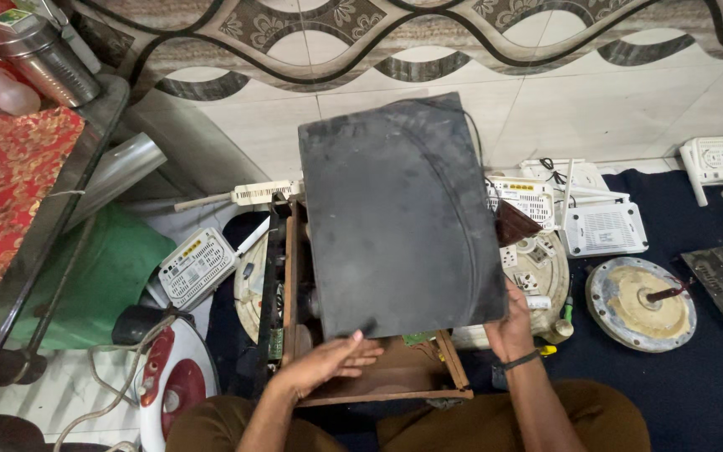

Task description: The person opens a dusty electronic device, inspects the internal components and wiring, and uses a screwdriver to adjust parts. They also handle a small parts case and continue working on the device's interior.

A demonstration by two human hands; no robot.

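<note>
A: Centre of frame: large dusty black flat panel, roughly rectangular, with a curved ridge across it. It sits tilted over an open brown wooden box frame.

B: Hands?

A: Left hand, lower centre, is mostly open with fingers stretched loosely, fingertips against the panel's bottom edge and palm over the wooden frame. Right hand is curled around the panel's lower right corner and grips it, thumb on the edge. There is a dark band on that wrist.

B: Surroundings?

A: All of it is on the floor, partly on a dark blue cloth. White routers with antennas lie left of the frame, with more at upper right. A round off-white metal disc with a central stub sits at right, apart from the hand. A red-and-white appliance is at lower left. A steel canister is at upper left.
</note>
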